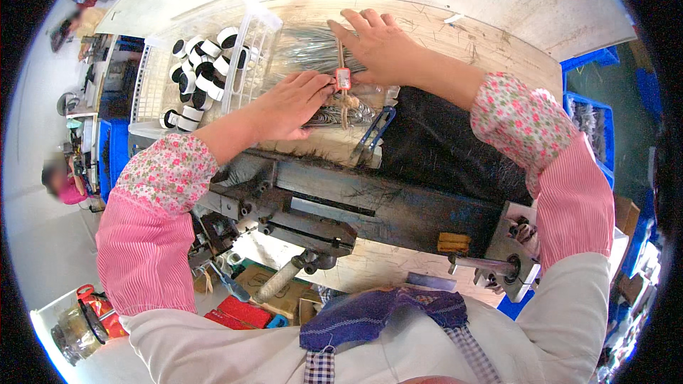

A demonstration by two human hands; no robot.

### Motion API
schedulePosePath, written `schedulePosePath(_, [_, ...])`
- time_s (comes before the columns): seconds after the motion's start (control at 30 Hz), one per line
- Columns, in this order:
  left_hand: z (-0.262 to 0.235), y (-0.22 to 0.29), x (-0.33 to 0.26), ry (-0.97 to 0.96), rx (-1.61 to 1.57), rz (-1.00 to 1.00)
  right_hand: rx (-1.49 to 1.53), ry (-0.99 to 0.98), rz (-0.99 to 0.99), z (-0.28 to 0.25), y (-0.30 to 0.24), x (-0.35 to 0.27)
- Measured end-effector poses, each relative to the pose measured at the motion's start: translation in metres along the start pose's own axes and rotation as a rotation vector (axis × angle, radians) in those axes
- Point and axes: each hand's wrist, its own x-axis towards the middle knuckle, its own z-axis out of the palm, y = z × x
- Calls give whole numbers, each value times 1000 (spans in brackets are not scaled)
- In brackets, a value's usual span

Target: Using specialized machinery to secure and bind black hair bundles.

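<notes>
A bundle of thin grey metal wires [306, 50] lies on the wooden bench top, with hooked or looped ends toward me. A brown cord [345, 115] runs across it, bearing a small red-framed tag [343, 79]. My left hand [295, 103] rests over the bundle's left side, fingertips at the tag and thumb held apart. On the right, my right hand [373, 46] lies palm down with spread fingers, the thumb close to the tag and a finger by the cord. Blue-handled pliers [376, 131] lie just right of the looped ends.
At left stands a clear plastic basket [245, 64] with several white-and-black rolls [203, 75]. A black sheet [448, 146] covers the bench's right part. Along the near edge runs a dark metal machine bar [398, 206] with a handle [281, 279]. Blue bins [605, 128] stand at right.
</notes>
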Motion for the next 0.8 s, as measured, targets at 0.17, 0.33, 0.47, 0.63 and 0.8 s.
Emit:
schedulePosePath(0.17, [-6, 3, 10, -47, -23, -107, 26, -10, 30, 37, 17, 7])
schedulePosePath(0.33, [-1, -2, 4, -14, 16, -14, 74, -65, 117, 36, 12, 12])
schedulePosePath(0.47, [-2, 1, 6, -203, -45, -160, -18, -75, 188, 35, 11, 10])
schedulePosePath(0.63, [11, -3, -8, -36, -97, -237, 41, -76, 235, 36, 15, 15])
schedulePosePath(0.8, [12, -3, -16, -4, 26, -245, 50, -113, 253, 39, 16, 15])
